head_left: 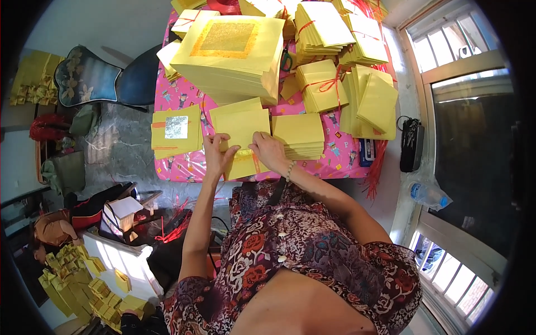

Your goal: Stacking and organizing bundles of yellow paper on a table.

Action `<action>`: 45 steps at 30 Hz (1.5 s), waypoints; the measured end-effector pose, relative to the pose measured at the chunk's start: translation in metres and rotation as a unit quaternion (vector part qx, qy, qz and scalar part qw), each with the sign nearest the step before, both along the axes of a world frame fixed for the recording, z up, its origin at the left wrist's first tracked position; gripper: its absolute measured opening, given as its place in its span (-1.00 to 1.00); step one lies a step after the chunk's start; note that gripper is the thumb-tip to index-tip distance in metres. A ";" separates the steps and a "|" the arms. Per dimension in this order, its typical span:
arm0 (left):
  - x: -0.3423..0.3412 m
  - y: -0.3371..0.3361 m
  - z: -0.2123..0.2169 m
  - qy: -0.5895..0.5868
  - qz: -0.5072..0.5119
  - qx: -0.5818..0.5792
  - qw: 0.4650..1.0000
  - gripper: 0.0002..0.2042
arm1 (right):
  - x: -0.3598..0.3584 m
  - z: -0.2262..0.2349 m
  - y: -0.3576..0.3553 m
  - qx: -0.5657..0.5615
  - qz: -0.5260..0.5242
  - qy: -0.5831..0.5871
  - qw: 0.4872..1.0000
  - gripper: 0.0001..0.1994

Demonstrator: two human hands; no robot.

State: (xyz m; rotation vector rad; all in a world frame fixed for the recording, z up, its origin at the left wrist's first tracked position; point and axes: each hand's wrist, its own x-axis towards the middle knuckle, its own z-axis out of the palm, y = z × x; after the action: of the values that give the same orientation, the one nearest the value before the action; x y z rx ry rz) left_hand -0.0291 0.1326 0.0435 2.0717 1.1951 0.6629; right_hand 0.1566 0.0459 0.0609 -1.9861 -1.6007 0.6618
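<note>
My left hand (pixel 216 155) is closed on the left edge of a yellow paper sheet (pixel 240 124), thumb and fingertips on it. My right hand (pixel 269 151) pinches the same paper at its right side, near a fold. Beneath the hands lies another yellow piece with a gold and orange patch (pixel 244 166), partly covered. To the left is a yellow paper piece with a silver square (pixel 176 128). On the right, close to my right hand, sits a stack of folded yellow paper (pixel 298 134). Beyond the hands stands a tall pile of yellow sheets (pixel 229 64) with a gold panel on top.
A pink patterned cloth (pixel 187 167) covers the table. Bundles tied with red string (pixel 322 85) crowd its far right, by green-handled scissors (pixel 287 60). A chair (pixel 89 75) stands left. Keys (pixel 412 131) and a plastic bottle (pixel 430 195) lie right. More yellow bundles (pixel 103 293) and another person are lower left.
</note>
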 end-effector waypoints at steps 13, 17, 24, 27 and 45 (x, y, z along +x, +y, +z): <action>-0.025 0.020 -0.036 -0.146 -0.025 -0.191 0.970 -0.68 | 0.009 -0.002 0.004 0.026 0.053 0.021 0.998 -0.64; -0.028 0.023 -0.033 -0.153 -0.020 -0.255 0.955 -0.66 | 0.008 -0.001 0.001 0.037 0.088 -0.040 0.995 -0.69; 0.005 0.008 0.038 0.056 -0.044 0.167 0.983 -0.57 | 0.039 -0.012 0.013 0.237 0.197 -0.232 0.923 -0.84; 0.023 0.011 0.050 0.060 -0.075 0.197 0.976 -0.64 | 0.054 0.016 0.020 0.272 0.187 -0.201 0.922 -0.83; 0.129 -0.030 0.027 0.024 -0.307 0.173 0.936 -0.54 | 0.152 -0.014 -0.078 -0.003 -0.253 0.275 0.928 -0.60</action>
State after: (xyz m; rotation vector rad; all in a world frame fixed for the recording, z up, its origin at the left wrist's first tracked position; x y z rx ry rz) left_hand 0.1004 0.1027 0.0701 2.5840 0.4075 0.5403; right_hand 0.3091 -0.0322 0.0471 -1.8760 -0.7187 0.9002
